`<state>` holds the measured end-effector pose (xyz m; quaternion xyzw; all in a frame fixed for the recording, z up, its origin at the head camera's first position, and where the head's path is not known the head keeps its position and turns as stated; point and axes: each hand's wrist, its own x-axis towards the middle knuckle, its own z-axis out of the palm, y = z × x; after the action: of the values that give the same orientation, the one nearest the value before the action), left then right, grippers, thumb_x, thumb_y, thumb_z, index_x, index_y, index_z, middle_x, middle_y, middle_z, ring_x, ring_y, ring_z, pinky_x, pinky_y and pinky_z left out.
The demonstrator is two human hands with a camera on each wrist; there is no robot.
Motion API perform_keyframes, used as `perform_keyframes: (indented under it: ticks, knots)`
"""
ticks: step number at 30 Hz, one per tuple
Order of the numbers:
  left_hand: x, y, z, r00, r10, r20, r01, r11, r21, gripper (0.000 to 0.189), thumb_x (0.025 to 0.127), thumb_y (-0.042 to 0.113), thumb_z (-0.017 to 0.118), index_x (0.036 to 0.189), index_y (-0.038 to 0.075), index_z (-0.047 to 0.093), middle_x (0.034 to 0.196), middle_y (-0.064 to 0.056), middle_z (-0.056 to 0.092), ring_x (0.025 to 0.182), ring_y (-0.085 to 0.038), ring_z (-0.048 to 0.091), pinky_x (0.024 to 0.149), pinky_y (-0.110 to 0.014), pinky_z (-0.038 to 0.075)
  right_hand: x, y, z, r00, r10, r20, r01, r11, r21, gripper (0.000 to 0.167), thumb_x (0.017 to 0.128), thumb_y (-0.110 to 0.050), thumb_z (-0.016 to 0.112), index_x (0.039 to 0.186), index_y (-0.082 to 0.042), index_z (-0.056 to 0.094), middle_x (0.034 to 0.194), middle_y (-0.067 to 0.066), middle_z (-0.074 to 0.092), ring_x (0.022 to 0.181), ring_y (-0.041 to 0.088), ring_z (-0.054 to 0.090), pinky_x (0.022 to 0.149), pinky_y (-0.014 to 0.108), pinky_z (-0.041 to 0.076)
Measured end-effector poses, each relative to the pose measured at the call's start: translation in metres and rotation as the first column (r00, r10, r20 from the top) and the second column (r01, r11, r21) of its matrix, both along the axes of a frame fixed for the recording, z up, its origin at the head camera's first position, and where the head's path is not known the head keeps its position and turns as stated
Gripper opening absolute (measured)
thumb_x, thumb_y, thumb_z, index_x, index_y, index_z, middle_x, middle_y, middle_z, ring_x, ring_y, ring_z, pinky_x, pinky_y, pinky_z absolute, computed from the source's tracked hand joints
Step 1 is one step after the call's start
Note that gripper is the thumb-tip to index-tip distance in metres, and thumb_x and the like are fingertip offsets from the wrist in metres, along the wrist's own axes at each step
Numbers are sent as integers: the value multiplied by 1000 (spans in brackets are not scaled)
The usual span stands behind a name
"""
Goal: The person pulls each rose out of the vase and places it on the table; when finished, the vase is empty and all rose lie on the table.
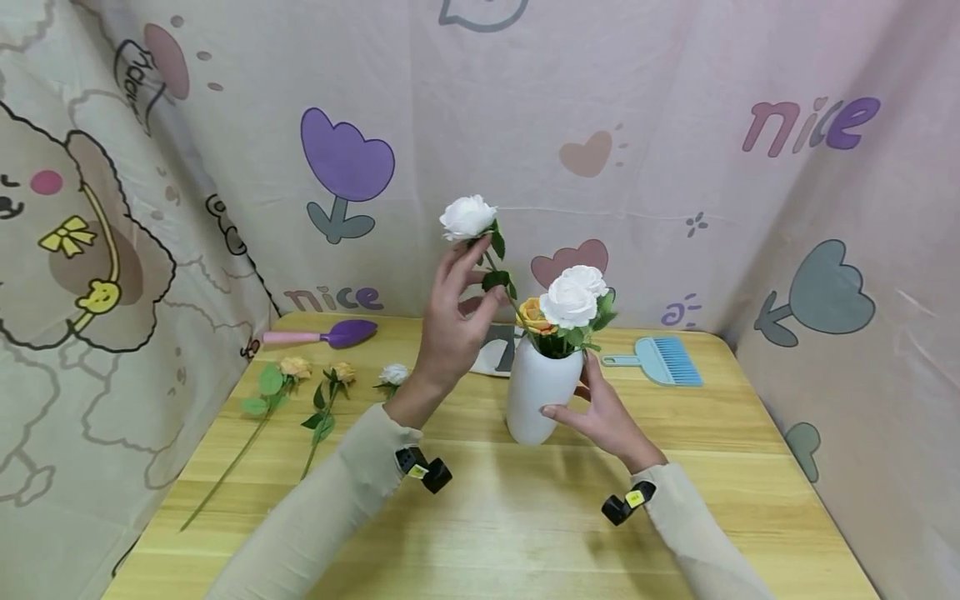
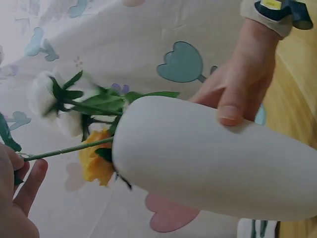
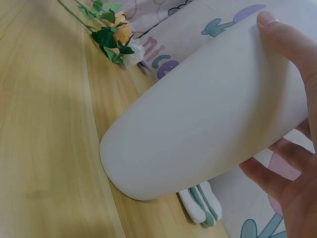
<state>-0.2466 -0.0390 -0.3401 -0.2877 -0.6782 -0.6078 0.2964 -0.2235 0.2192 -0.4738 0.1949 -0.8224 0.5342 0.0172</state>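
Note:
My left hand pinches the green stem of a white artificial rose, holding it upright. In the left wrist view the stem slants from the fingers to the mouth of the white vase; its lower end is hidden there. Two white roses and an orange-yellow rose stand in the vase. With thumb and fingers around its side, my right hand grips the vase. The right wrist view shows the thumb on one side and fingers on the other.
Two yellowish roses and a white one lie at the table's left. Behind them is a purple shovel with a pink handle. A blue brush lies right of the vase, and a grey-white cloth item behind it. Printed curtains surround the table.

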Motion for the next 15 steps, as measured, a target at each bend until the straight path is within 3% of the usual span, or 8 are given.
perform_keyframes:
  ticks: [6,11,15]
  knots:
    - [-4,-18,17,999,-40,-22,44,983,177,68,99,-16,62,162,0,46,164,-15,45,110,-27,68,88,-35,68,-1,0,-2,1000,-3,3,3,1000,11,101,94,-25,87,170,-22,21,170,14,39,156,45,43,119,72,44]
    - [-5,-47,32,999,-1,-39,13,948,318,67,98,-21,58,161,-2,45,159,-11,50,107,-17,67,91,-37,67,-2,0,-3,1000,-1,-1,1,1000,19,101,94,-26,88,170,-21,21,170,15,39,156,45,42,120,71,43]
    - [-7,-70,34,999,4,-41,12,924,382,64,100,-20,54,160,-1,45,155,-12,52,107,-20,67,88,-35,67,-1,0,-3,1000,-11,5,11,1000,13,101,93,-26,89,169,-22,22,170,14,39,156,44,43,120,70,43]
